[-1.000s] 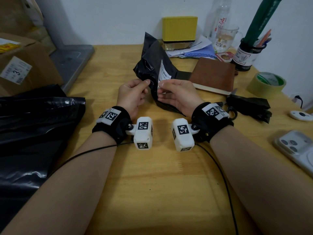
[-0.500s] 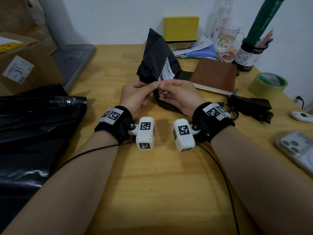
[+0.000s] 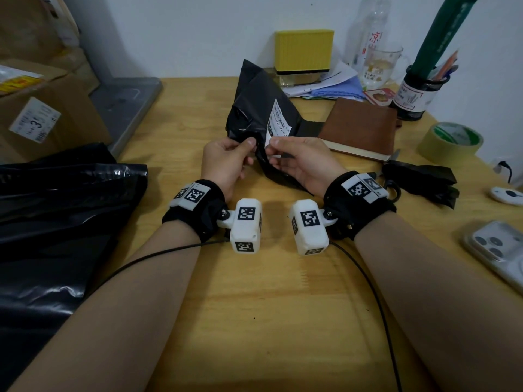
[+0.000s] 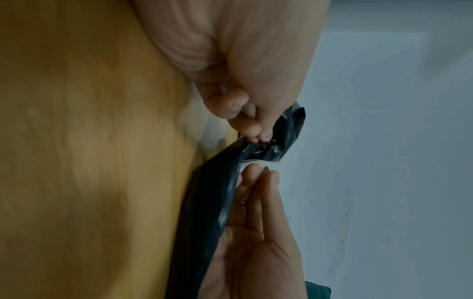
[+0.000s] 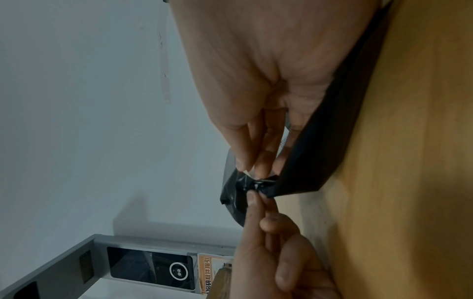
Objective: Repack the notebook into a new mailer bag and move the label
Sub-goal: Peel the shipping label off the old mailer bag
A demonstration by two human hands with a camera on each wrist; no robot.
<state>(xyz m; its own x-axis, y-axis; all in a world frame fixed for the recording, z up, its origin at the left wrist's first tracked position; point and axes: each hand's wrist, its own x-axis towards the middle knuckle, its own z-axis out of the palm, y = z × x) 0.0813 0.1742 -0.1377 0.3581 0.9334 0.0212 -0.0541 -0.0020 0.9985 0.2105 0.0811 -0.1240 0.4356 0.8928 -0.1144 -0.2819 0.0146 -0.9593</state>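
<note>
The old black mailer bag [image 3: 254, 103] stands crumpled upright at the table's middle, with a white label [image 3: 278, 120] on its right face. My left hand [image 3: 229, 162] pinches the bag's film between thumb and fingers [image 4: 258, 129]. My right hand [image 3: 300, 159] pinches the label's lower corner [image 5: 247, 172], which is lifted off the black film [image 5: 320, 151]. Both thumbs sit a finger-width apart. The brown notebook [image 3: 362, 125] lies flat on the table just right of the bag. A large heap of black plastic bags [image 3: 56, 207] lies at the left.
A tape roll [image 3: 450, 142], a black scrap with scissors [image 3: 421, 179] and a phone [image 3: 498, 250] lie at the right. A yellow box [image 3: 304, 50], glass mug [image 3: 382, 66] and pen jar [image 3: 416, 94] line the back. A cardboard box [image 3: 42, 117] stands far left.
The bag has been raised more upright. My thumbs met on the label's corner half a second ago and have now drawn slightly apart, the corner coming away with the right hand.
</note>
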